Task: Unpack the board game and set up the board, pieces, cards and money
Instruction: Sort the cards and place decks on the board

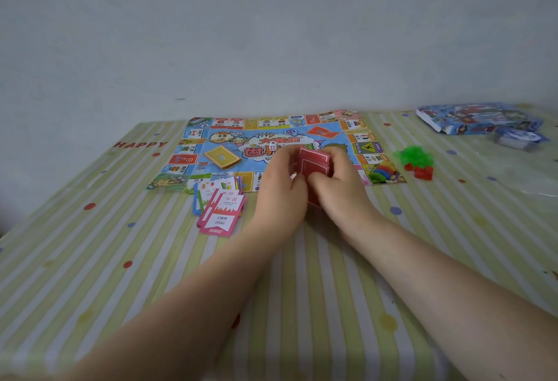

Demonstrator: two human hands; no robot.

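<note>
Striped table (332, 305); hands (280, 193) grip red cards (314, 163).

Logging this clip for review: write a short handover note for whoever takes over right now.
Hands: left hand and right hand together hold the red card stack over the board's near edge.
Placed: game board unfolded, yellow card deck and die on it; property cards piled before it; green and red houses at its right.
Left: set down the red stack on the orange slot, tidy property cards, unpack the box.
</note>
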